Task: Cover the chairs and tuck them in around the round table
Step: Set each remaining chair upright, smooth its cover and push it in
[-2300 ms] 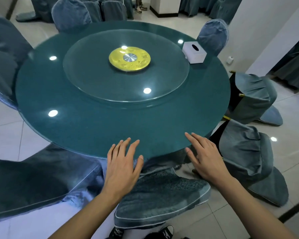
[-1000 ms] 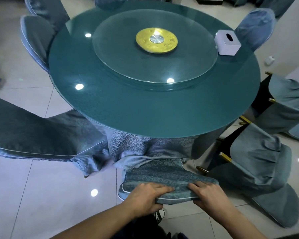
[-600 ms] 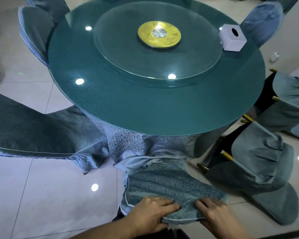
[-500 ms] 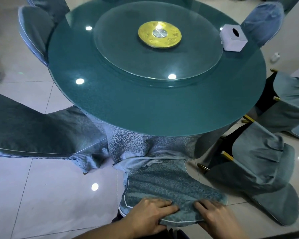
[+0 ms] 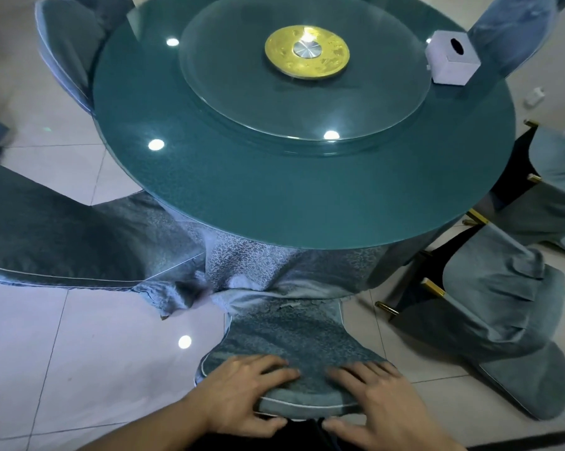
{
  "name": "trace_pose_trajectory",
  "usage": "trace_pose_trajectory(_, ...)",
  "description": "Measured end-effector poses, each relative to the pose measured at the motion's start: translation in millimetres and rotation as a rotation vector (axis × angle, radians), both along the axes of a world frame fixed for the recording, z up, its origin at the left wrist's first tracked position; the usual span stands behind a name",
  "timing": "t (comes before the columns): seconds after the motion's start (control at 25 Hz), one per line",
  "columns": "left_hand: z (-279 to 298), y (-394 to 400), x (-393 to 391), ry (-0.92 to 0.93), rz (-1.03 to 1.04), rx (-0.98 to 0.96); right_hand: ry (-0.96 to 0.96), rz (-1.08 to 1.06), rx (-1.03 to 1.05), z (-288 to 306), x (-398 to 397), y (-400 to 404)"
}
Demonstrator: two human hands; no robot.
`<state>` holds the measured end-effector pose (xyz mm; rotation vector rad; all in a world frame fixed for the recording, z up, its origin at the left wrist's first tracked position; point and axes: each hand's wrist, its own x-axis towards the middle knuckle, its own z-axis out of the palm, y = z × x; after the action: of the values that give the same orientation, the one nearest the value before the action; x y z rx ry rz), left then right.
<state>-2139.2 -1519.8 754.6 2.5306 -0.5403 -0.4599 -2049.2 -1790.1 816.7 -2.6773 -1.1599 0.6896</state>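
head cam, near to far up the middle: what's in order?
Hands (left hand, right hand) on the chair back → table near rim → glass turntable → gold disc.

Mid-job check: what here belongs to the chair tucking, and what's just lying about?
Job: covered chair gripped by left hand and right hand; round table; half-covered chair.
Lying about: tissue box; gold disc.
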Motion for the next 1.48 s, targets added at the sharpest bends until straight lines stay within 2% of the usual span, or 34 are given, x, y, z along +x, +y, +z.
trace_pose_trajectory(0.32,19.6,-28.2,28.4,-0.059,0.314,0.045,-0.083,-0.2,0.041,-0.9,21.9,-16.3)
trace_pose_trajectory(1.04,47.4,-18.5,73.7,-0.099,0.427,0.065,-0.208,-0.29,-0.004,14.4,48.4,13.6)
trace_pose_trajectory(1.48,66.9,-50.8,112.3,-0.082,0.454,0.0,-0.227,-0.357,-0.005,22.5,86.8,-22.4)
